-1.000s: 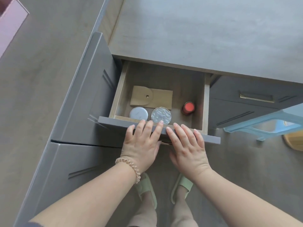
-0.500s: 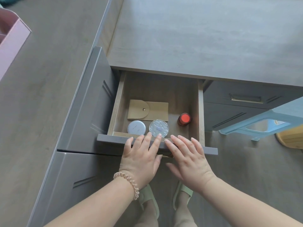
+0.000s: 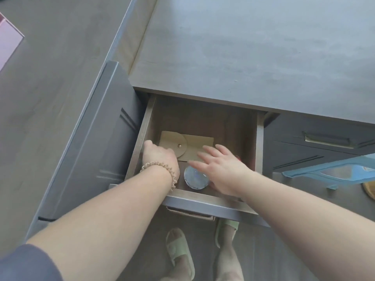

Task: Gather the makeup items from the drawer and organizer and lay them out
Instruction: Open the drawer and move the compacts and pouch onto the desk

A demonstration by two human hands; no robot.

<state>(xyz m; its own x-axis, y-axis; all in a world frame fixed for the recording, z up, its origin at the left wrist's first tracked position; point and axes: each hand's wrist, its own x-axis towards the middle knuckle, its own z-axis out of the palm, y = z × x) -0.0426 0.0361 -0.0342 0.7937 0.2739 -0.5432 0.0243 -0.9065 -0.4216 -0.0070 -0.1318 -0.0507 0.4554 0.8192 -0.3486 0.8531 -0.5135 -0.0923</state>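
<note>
Feet: two pale green slippers (image 3: pixel 179 252) on the floor below the drawer front.
Drawer: the drawer (image 3: pixel 203 197) stands pulled well out, further than half a second ago.
Change: both hands have left the front edge and now reach inside. Judgement: opening is finished and picking begins.
Left hand: the left hand (image 3: pixel 160 157), one coiled hair tie (image 3: pixel 162 166) on its wrist, is down in the front left corner, where the matte round tin lay. Its fingers are hidden beneath it, so I cannot tell whether they grasp the tin.
Right hand: the right hand (image 3: pixel 221 171) has its fingers spread and straight. It holds nothing and is over the right side, covering the red-capped item.
Count in drawer: one silvery round compact (image 3: pixel 195 178) at the front, between the hands; one tan snap pouch (image 3: pixel 194 141) behind it; tin and red-capped item covered. Four earlier; none taken out yet.
Surface: one desk top (image 3: pixel 243 47) behind the drawer, the likely place for laying out.
Organizer: one pink organizer (image 3: pixel 8 43), far left, well apart from both hands.
</note>
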